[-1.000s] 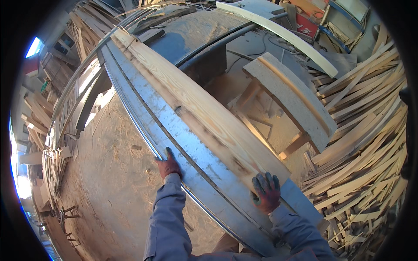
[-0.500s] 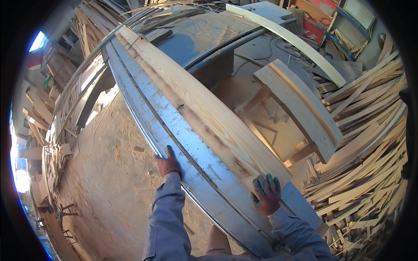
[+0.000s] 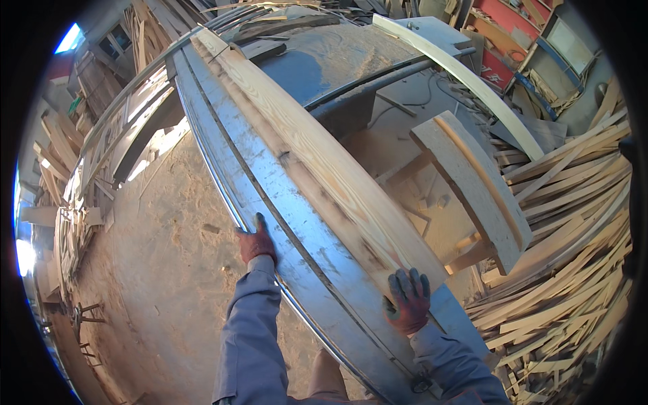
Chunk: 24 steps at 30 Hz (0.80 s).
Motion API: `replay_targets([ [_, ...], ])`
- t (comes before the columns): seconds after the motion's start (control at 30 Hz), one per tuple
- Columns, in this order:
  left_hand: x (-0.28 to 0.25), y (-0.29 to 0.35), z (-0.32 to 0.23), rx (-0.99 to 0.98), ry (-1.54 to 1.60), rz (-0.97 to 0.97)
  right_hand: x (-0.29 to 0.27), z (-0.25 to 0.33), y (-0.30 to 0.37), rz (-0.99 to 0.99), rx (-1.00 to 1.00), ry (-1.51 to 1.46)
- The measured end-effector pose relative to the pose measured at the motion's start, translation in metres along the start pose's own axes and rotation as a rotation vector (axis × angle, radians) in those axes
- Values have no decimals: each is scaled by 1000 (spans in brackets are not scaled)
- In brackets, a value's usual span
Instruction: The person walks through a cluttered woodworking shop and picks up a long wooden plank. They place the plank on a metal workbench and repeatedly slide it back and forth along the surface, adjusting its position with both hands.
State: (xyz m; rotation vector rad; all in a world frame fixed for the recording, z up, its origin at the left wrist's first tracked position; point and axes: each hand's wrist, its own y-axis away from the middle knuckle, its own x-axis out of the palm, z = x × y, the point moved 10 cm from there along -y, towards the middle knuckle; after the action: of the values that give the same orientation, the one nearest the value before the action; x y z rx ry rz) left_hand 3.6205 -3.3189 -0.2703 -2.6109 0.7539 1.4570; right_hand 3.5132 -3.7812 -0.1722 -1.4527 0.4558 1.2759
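Observation:
A long pale wooden board (image 3: 324,158) lies lengthwise along a narrow metal-topped worktable (image 3: 270,196), at its right side. Near the board's closest end my gloved right hand (image 3: 409,302) rests palm down, its fingers stretched forward onto the wood. My gloved left hand (image 3: 256,243) is at the table's left edge, with the thumb on the metal top and the other fingers bent over the rim, partly hidden. A dark slot runs down the table top between my hands. Both gloves are reddish with dark fingertips.
Right of the table stands a wooden bench (image 3: 472,192) with a curved strip on it. Many thin wood offcuts (image 3: 567,243) pile up at the far right. A long pale curved piece (image 3: 459,74) lies behind. Sawdust covers the floor (image 3: 169,270) at left.
My view has turned slightly, so the far part of the scene sits further right. Both hands stay at about the same places on the table and board.

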Motion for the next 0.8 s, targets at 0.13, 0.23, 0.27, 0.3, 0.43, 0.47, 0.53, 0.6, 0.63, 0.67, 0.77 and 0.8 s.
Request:
replay_targets([
  [0.13, -4, -23, -9, 17, 3, -15, 3, 10, -20, 10, 14, -12],
  [0.23, -6, -40, -15, 3, -24, -21, 5, 18, -36, 5, 13, -15],
  [0.27, -6, -44, -17, 2, -24, -21, 5, 19, -40, -2, 20, -27],
  [0.3, -5, -47, -18, -8, -39, -11, 7, 21, -43, -1, 9, -11],
  [0.43, -8, -59, -28, -12, -72, -21, 12, 25, -61, -2, 8, 3],
  [0.47, -8, -60, -30, -14, -88, -31, 13, 24, -64, -7, 6, 5],
  [0.53, -5, -61, -32, -30, -116, -13, 16, 23, -68, 6, 9, 14],
  [0.6, -4, -62, -35, -23, -82, -20, 19, 22, -70, 16, 11, 21],
  [0.63, -3, -63, -35, -22, -72, -22, 20, 21, -71, 19, 11, 22],
  [0.67, -2, -63, -34, -38, -91, -18, 22, 21, -71, 22, 11, 23],
  [0.77, 1, -61, -33, -46, -80, 1, 28, 20, -70, 43, 7, 26],
  [0.8, 3, -61, -31, -72, -94, 26, 30, 20, -69, 53, -1, 31],
])
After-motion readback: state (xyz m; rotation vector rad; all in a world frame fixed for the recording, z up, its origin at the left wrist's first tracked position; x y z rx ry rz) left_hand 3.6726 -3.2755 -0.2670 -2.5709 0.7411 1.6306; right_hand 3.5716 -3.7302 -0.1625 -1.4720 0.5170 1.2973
